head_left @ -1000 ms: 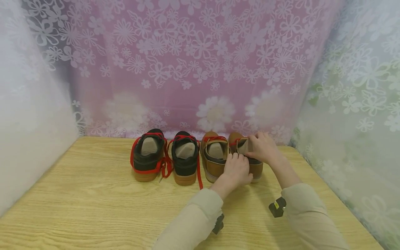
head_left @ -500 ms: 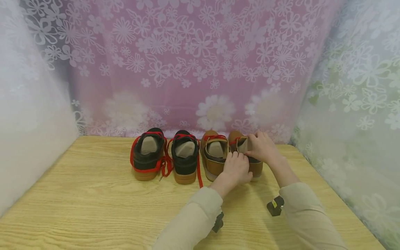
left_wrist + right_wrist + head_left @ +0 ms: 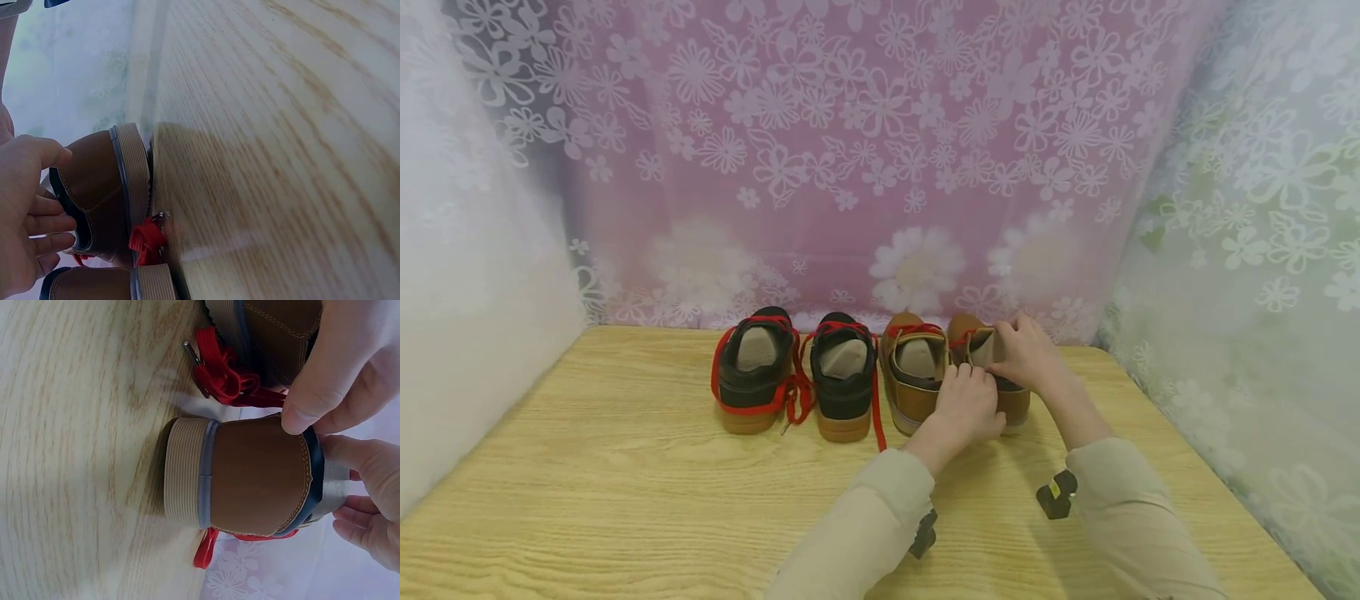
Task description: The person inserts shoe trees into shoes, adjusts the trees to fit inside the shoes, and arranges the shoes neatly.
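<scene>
Two brown shoes with red laces stand heel-on at the table's back, in the head view. At the heel collar of the right brown shoe (image 3: 1013, 406), my left hand (image 3: 966, 404) pinches the edge between thumb and forefinger. My right hand (image 3: 1033, 354) grips the same collar on its right side, thumb and fingers around a pale insole (image 3: 334, 487). The right wrist view shows this heel upright, with the left thumb (image 3: 303, 412) on the rim. The left brown shoe (image 3: 913, 404) stands beside it, its right side partly behind my left hand.
Two black shoes with red laces, the outer black shoe (image 3: 748, 387) and the inner black shoe (image 3: 842, 400), stand to the left. A loose red lace (image 3: 878, 417) trails onto the wooden table (image 3: 647, 508). A pink flowered curtain (image 3: 820, 167) hangs close behind the toes.
Both hands keep their places on the right brown shoe. My right sleeve and the camera at that wrist shift slightly left.
</scene>
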A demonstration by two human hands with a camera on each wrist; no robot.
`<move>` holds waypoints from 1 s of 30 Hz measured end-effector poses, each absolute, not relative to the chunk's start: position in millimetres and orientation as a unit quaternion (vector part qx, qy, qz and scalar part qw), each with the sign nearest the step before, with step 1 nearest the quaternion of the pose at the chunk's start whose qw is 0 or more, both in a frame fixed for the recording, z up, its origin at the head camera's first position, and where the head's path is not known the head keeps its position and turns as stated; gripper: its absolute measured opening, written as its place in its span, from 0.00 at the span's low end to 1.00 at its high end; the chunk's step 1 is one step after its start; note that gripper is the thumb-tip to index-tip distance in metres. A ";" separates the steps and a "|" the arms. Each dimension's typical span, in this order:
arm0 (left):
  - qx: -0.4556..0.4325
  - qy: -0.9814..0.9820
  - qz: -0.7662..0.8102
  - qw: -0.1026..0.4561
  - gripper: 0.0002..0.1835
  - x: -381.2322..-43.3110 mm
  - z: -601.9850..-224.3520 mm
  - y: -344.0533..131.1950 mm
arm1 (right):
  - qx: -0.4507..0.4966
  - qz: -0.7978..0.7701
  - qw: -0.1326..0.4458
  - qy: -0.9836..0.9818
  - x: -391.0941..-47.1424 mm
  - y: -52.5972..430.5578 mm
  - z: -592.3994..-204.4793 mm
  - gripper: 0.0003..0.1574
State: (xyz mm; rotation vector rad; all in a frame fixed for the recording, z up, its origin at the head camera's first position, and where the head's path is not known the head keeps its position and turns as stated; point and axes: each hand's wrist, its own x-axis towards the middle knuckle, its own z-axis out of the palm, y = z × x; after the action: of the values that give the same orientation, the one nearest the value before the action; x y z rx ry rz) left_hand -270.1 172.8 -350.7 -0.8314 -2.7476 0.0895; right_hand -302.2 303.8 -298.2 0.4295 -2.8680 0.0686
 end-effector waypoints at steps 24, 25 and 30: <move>-0.284 -0.951 0.023 0.122 0.30 -268.7 -349.5 172.7 | 0.145 0.038 0.144 -0.978 -303.6 305.7 -309.0 0.38; -0.285 -0.950 0.024 0.122 0.29 -268.5 -349.6 172.5 | 0.147 0.044 0.142 -0.978 -303.9 307.2 -308.2 0.36; -0.285 -0.949 0.027 0.131 0.29 -268.8 -350.0 172.1 | 0.149 0.063 0.134 -0.978 -304.4 312.4 -303.0 0.26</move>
State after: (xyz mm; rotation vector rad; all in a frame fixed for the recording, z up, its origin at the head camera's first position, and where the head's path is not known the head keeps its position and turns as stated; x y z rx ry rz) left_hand -268.8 172.1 -350.0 -0.8285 -2.7550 0.0783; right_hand -304.4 312.4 -303.0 0.4333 -2.8343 0.1827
